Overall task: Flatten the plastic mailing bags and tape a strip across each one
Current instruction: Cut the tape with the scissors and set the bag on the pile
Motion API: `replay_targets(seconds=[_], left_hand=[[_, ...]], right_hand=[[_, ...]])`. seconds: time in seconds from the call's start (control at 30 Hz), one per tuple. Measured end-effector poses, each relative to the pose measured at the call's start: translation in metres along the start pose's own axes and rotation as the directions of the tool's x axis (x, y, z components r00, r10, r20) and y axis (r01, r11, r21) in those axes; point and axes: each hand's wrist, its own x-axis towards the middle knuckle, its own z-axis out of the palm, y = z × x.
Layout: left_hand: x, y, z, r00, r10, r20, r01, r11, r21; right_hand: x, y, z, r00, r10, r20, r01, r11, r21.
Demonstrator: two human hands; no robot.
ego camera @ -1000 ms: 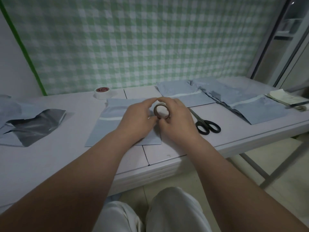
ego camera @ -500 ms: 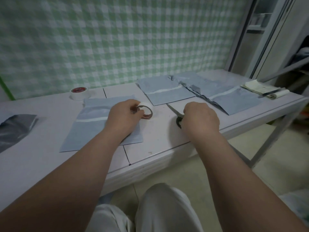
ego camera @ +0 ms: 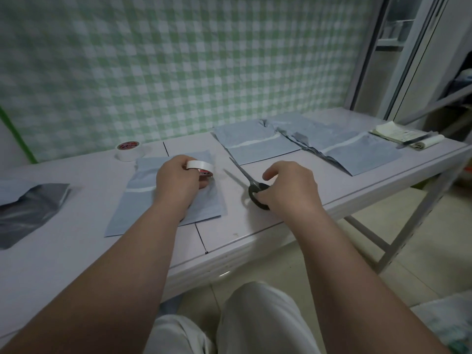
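while left grip [ego camera: 178,181] clasps tape roll [ego camera: 198,165], right grip [ego camera: 290,187] holds scissors [ego camera: 245,175] near table edge [ego camera: 370,195].

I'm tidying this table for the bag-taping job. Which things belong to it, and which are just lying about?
In use: tape roll held in the left hand; scissors gripped by the right hand; mailing bag beneath the left hand; flat bags behind.

Lying about: second tape roll by the wall; papers at the table's right end.

Bare table [ego camera: 231,227] between bag [ego camera: 132,213] and scissors [ego camera: 241,171]
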Motion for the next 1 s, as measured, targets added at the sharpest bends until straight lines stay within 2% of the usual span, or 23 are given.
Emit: replay_targets(seconds=[0.07, 0.13, 0.2, 0.27, 0.4, 0.5, 0.57, 0.73, 1.0], left_hand=[[0.0, 0.001, -0.001, 1.0, -0.006, -0.024, 0.006, 1.0, 0.008], [0.001, 0.001, -0.002, 0.999, 0.002, -0.038, -0.001, 1.0, 0.027], [0.003, 0.0, -0.005, 0.999, -0.012, -0.043, 0.013, 1.0, 0.023], [0.003, 0.0, -0.008, 0.999, -0.027, -0.048, 0.028, 0.999, 0.029], [-0.002, 0.003, -0.01, 0.998, -0.016, -0.063, 0.022, 0.995, 0.094], [-0.002, 0.005, -0.011, 0.999, -0.015, -0.052, 0.02, 0.995, 0.096], [-0.002, 0.005, -0.011, 0.999, -0.022, -0.044, 0.026, 0.995, 0.094], [0.0, 0.004, -0.012, 0.999, -0.041, -0.035, 0.044, 0.996, 0.083], [0.002, 0.002, -0.012, 0.999, -0.016, -0.03, 0.019, 0.994, 0.103]], right_hand=[[-0.001, -0.002, 0.005, 0.999, -0.012, 0.035, 0.008, 0.995, 0.095], [-0.003, -0.007, 0.01, 0.992, 0.015, 0.127, -0.064, 0.919, 0.389], [-0.006, -0.011, 0.014, 0.96, 0.049, 0.275, -0.226, 0.714, 0.663], [-0.011, -0.014, 0.016, 0.912, 0.044, 0.407, -0.366, 0.536, 0.761], [-0.014, -0.017, 0.018, 0.791, 0.001, 0.612, -0.585, 0.294, 0.756], [-0.018, -0.018, 0.017, 0.711, -0.045, 0.702, -0.682, 0.201, 0.703], [-0.021, -0.018, 0.018, 0.681, -0.06, 0.73, -0.712, 0.18, 0.679], [-0.028, -0.018, 0.018, 0.66, -0.073, 0.748, -0.735, 0.143, 0.663], [-0.03, -0.024, 0.014, 0.669, -0.102, 0.736, -0.737, 0.036, 0.675]])
